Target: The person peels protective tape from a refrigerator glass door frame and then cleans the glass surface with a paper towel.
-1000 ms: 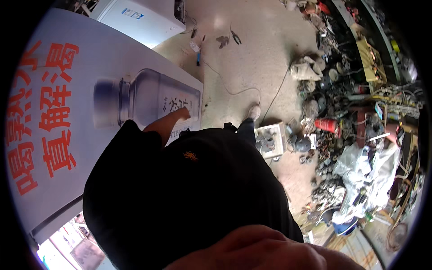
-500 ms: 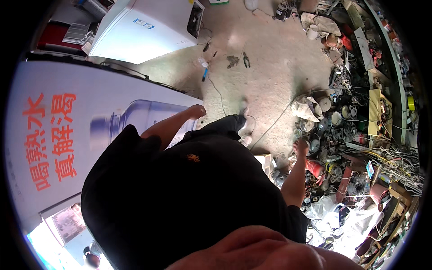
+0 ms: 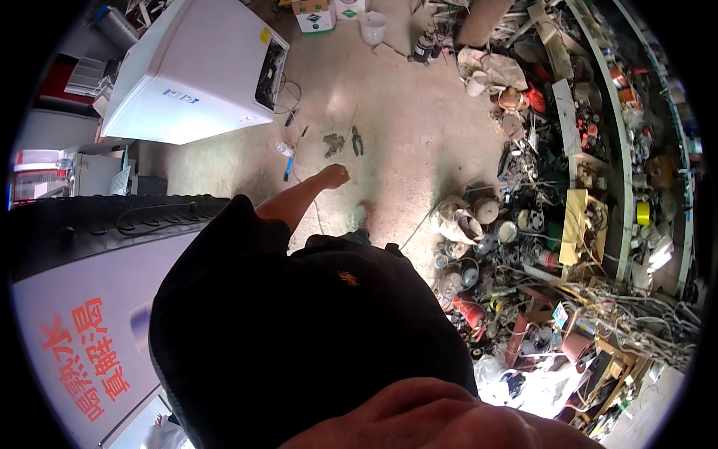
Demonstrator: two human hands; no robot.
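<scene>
My left hand (image 3: 335, 176) hangs over the concrete floor, fingers curled in a loose fist, and nothing shows in it. Nearest to it on the floor are a pair of dark-handled pliers (image 3: 357, 142) and a dark, ragged patch (image 3: 333, 144). A blue-handled tool (image 3: 288, 169) lies a little to the left, near a small clear-white item (image 3: 283, 149) and a thin cable. My right hand is out of view. One of my shoes (image 3: 360, 215) shows below the left hand.
A white appliance (image 3: 202, 75) with an open dark end lies at the far left. A tall printed panel (image 3: 149, 280) stands close on my left. Jars, cables and scrap, with a red cylinder (image 3: 470, 310), crowd the right side. A white bucket (image 3: 373, 28) and boxes (image 3: 314, 18) stand far ahead.
My body has moved forward and turned, so the pliers and appliance sit nearer. The left hand has gone from beside the printed panel to over the floor. The right hand has left the view.
</scene>
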